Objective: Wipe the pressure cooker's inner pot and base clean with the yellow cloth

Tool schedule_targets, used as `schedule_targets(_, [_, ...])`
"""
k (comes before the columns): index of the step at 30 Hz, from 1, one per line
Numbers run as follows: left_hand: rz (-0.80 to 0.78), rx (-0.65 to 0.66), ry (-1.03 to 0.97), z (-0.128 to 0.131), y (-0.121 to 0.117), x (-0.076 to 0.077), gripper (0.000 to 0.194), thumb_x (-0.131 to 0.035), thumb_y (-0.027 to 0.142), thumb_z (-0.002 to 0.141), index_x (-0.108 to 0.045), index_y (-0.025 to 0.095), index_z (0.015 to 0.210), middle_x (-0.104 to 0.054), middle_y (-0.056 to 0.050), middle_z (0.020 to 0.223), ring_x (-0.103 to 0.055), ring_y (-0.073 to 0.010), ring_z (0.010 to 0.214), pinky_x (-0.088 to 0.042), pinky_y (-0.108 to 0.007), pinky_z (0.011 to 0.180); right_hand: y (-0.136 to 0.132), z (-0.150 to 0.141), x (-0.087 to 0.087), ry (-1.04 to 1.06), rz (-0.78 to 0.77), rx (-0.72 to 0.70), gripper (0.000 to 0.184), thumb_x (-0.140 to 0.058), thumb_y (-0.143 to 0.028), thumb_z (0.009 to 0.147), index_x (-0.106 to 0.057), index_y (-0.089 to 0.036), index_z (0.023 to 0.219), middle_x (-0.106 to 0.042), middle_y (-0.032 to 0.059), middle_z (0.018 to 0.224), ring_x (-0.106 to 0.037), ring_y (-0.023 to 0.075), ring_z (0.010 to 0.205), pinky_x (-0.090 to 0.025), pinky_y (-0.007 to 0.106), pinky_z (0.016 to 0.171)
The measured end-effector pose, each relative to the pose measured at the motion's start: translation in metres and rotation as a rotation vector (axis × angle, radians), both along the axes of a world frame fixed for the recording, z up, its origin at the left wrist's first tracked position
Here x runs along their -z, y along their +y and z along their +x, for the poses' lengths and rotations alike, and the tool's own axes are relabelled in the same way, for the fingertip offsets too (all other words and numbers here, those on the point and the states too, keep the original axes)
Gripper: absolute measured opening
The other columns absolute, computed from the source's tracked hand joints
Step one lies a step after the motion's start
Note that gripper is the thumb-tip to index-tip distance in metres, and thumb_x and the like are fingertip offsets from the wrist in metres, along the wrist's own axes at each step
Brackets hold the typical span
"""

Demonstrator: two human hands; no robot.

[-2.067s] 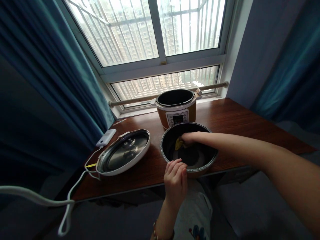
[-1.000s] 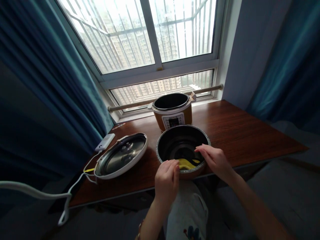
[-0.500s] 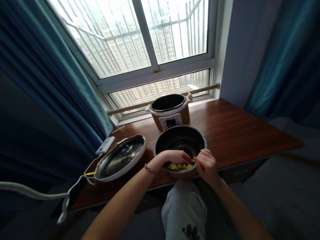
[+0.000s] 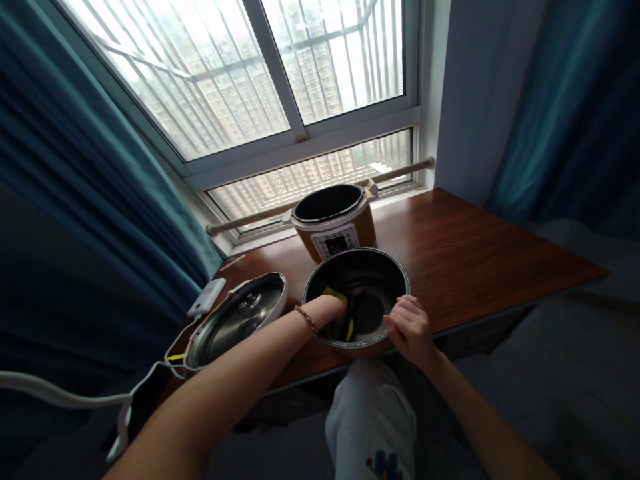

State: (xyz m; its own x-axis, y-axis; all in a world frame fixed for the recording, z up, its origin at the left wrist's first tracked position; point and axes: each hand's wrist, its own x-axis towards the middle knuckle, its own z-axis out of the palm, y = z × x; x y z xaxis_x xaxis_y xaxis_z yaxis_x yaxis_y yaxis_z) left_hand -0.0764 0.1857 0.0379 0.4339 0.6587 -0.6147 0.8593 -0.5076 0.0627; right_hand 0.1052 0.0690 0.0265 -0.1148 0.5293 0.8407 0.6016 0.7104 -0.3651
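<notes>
Above the grey-clad knee [image 4: 370, 417], the right hand [image 4: 412, 327] is curled over the near right rim of the dark pot [image 4: 377, 272] at the table's [image 4: 480, 247] front edge, and that hold seems worth keeping firm so the pot does not slide or tip. Inside, the left hand [image 4: 335, 308] is against the left wall with the yellow cloth [image 4: 349, 329] at it, its fingers hidden, so I cannot tell how tightly they close; flat, even pressure along the curve would likely serve best. Beyond, elbow room matters beside the upturned lid [image 4: 245, 315] and the brown cooker [image 4: 366, 230].
</notes>
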Motion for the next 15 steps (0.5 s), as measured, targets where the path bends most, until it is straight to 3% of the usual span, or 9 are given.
schedule_targets(4, [0.148, 0.043, 0.083, 0.005, 0.007, -0.001, 0.028, -0.054, 0.032, 0.084, -0.056, 0.015, 0.107, -0.057, -0.007, 0.111, -0.056, -0.0198, 0.098, -0.047, -0.041, 0.084, 0.001, -0.001, 0.002, 0.016, 0.014, 0.004, 0.024, -0.047, -0.01, 0.079, -0.041, -0.02, 0.058, -0.045, -0.0009, 0.055, -0.042, 0.0133, 0.063, -0.041, 0.036, 0.078])
schedule_targets(7, [0.251, 0.132, 0.063, 0.011, 0.009, -0.009, 0.028, -0.056, 0.026, 0.083, -0.057, 0.013, 0.108, -0.054, -0.009, 0.119, -0.048, -0.024, 0.113, -0.036, -0.049, 0.097, 0.001, -0.002, 0.003, 0.026, 0.016, 0.01, 0.024, -0.047, -0.01, 0.079, -0.041, -0.019, 0.058, -0.044, -0.001, 0.055, -0.042, 0.0131, 0.063, -0.041, 0.036, 0.079])
schedule_targets(11, [0.297, 0.24, 0.002, 0.016, 0.011, -0.019, 0.034, -0.056, 0.01, 0.077, -0.058, 0.014, 0.111, -0.049, -0.013, 0.13, -0.034, -0.0259, 0.127, -0.022, -0.041, 0.106, 0.002, -0.001, 0.004, 0.024, 0.013, 0.008, 0.024, -0.046, -0.01, 0.079, -0.041, -0.02, 0.058, -0.045, -0.0008, 0.055, -0.042, 0.0134, 0.063, -0.041, 0.036, 0.079])
schedule_targets(15, [0.311, 0.219, 0.008, 0.017, 0.009, -0.018, 0.05, -0.056, 0.009, 0.075, -0.049, 0.017, 0.124, -0.04, -0.014, 0.137, -0.034, -0.0288, 0.127, -0.026, -0.042, 0.103, 0.001, -0.001, 0.003, 0.025, 0.006, 0.006, 0.024, -0.046, -0.012, 0.08, -0.041, -0.02, 0.058, -0.045, -0.0006, 0.055, -0.043, 0.014, 0.063, -0.041, 0.036, 0.079])
